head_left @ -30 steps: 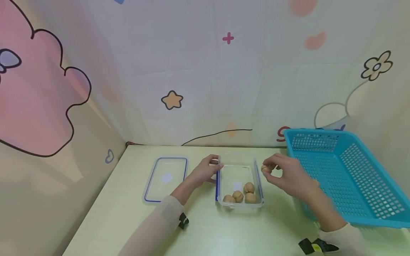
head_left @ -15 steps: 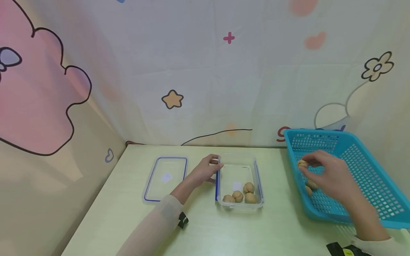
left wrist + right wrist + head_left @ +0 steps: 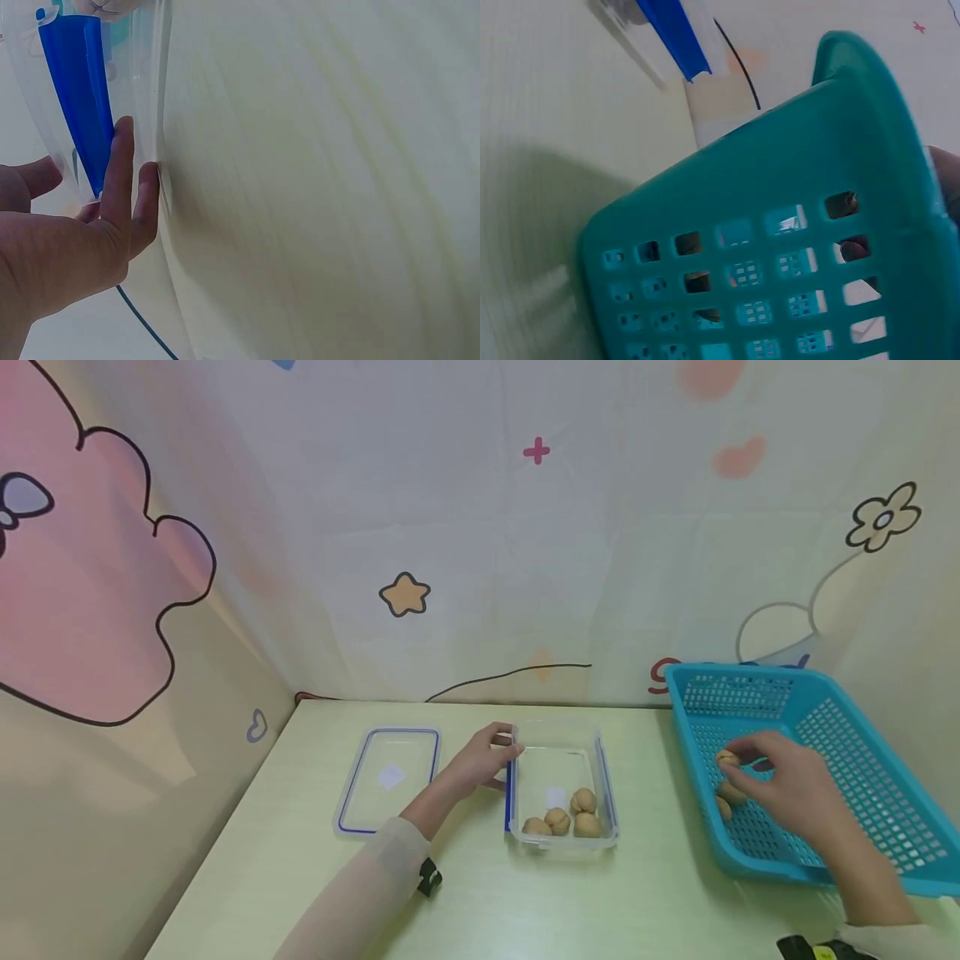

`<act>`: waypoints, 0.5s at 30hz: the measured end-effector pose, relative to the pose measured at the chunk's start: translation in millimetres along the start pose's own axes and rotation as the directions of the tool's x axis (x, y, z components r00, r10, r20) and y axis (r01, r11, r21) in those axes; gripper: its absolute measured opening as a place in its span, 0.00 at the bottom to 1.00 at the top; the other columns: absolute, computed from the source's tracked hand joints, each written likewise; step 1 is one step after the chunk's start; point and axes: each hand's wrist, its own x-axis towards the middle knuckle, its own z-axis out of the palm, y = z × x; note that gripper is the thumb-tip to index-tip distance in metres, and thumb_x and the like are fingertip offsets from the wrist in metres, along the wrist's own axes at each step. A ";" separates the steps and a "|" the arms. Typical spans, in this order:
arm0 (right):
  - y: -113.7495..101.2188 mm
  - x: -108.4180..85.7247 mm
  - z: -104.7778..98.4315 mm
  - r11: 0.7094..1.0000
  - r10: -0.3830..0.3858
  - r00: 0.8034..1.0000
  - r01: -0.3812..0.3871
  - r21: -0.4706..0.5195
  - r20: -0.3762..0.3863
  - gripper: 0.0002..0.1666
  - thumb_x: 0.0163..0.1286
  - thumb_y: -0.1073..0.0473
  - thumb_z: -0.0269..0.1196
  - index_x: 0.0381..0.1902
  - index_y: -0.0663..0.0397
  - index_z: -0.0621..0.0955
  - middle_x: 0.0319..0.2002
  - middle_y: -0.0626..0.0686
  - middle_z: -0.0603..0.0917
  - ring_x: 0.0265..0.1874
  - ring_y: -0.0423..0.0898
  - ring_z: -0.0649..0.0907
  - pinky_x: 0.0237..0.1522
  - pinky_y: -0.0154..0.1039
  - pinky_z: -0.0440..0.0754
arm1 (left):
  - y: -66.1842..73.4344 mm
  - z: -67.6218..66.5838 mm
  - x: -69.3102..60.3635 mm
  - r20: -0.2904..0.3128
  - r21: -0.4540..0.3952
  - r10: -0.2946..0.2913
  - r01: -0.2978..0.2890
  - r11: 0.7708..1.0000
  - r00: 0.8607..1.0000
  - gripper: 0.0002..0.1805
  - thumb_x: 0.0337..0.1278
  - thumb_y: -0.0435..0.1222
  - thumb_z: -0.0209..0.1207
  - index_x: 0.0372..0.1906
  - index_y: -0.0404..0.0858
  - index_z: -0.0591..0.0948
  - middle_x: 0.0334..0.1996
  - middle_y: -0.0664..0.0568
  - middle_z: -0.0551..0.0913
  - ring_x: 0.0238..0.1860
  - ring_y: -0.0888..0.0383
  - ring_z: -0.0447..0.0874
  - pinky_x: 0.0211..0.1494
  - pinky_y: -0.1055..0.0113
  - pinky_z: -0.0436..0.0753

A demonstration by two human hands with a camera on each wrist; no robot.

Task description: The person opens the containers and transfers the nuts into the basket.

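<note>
My right hand [image 3: 787, 781] pinches a walnut [image 3: 726, 758] between thumb and fingertips, inside the blue basket [image 3: 885, 768] near its left wall. Below that walnut, more walnuts [image 3: 731, 792] lie on the basket floor. In the right wrist view the basket wall [image 3: 757, 180] hides most of the hand. My left hand [image 3: 480, 762] grips the left side of a clear plastic box [image 3: 552, 764], thumb at the rim and fingers outside. Beside those fingers in the left wrist view is the box's blue latch flap [image 3: 79, 90]. Several walnuts [image 3: 557, 821] sit in the box's near end.
A clear lid [image 3: 388, 781] with a blue seal lies flat on the pale table [image 3: 480, 902], left of the box. Behind the table hangs a printed cloth [image 3: 465, 543]. The basket stands at the table's right side.
My right hand has carried the walnut rightward from beside the box to over the basket, then lowered it inside. The left hand and the box have stayed in place.
</note>
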 end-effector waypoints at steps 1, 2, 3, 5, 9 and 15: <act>2.3 0.6 3.0 1.000 -0.004 1.000 0.004 -0.002 0.005 0.14 0.70 0.60 0.74 0.50 0.60 0.86 0.44 0.58 0.88 0.43 0.59 0.86 0.40 0.43 0.87 | -0.4 -0.2 0.0 0.000 -0.002 0.001 -0.001 1.000 1.000 0.30 0.79 0.40 0.60 0.77 0.38 0.68 0.70 0.38 0.71 0.64 0.38 0.78 0.47 0.49 0.93; 4.1 1.0 5.7 1.000 -0.001 1.000 0.001 0.001 0.015 0.14 0.70 0.60 0.74 0.50 0.60 0.86 0.44 0.57 0.88 0.43 0.59 0.86 0.40 0.42 0.87 | -0.9 -0.4 0.0 0.001 -0.005 0.002 -0.002 1.000 1.000 0.30 0.79 0.40 0.60 0.77 0.38 0.68 0.70 0.38 0.70 0.64 0.38 0.79 0.47 0.49 0.93; 5.5 1.3 8.3 1.000 0.007 1.000 -0.007 0.004 0.028 0.14 0.71 0.60 0.74 0.50 0.60 0.86 0.44 0.57 0.88 0.44 0.59 0.86 0.42 0.44 0.88 | -1.3 -0.5 0.2 0.002 -0.007 0.004 -0.004 1.000 1.000 0.30 0.79 0.39 0.60 0.77 0.38 0.68 0.70 0.38 0.70 0.63 0.38 0.79 0.47 0.49 0.93; 6.5 1.3 12.5 0.999 0.032 0.997 -0.032 0.011 0.066 0.14 0.72 0.58 0.73 0.50 0.60 0.86 0.44 0.58 0.88 0.44 0.61 0.86 0.45 0.52 0.89 | -2.3 -0.7 0.6 0.001 -0.009 0.002 -0.002 1.000 1.000 0.29 0.79 0.39 0.60 0.77 0.38 0.68 0.70 0.38 0.70 0.63 0.38 0.79 0.47 0.49 0.93; 6.6 0.4 17.1 0.997 0.066 0.990 -0.069 0.020 0.127 0.16 0.74 0.56 0.72 0.50 0.62 0.85 0.45 0.61 0.88 0.45 0.64 0.87 0.46 0.68 0.86 | -2.5 -0.9 -0.2 -0.001 -0.003 -0.006 0.006 1.000 1.000 0.28 0.79 0.40 0.60 0.76 0.39 0.69 0.70 0.39 0.71 0.64 0.38 0.78 0.46 0.51 0.93; 7.4 1.5 18.4 0.998 0.057 0.989 -0.061 0.026 0.136 0.16 0.73 0.57 0.72 0.51 0.63 0.85 0.45 0.62 0.89 0.44 0.64 0.88 0.46 0.69 0.86 | -1.1 -1.4 -1.5 -0.002 -0.003 -0.010 0.010 1.000 1.000 0.29 0.79 0.40 0.61 0.77 0.39 0.68 0.70 0.39 0.71 0.64 0.39 0.79 0.46 0.51 0.93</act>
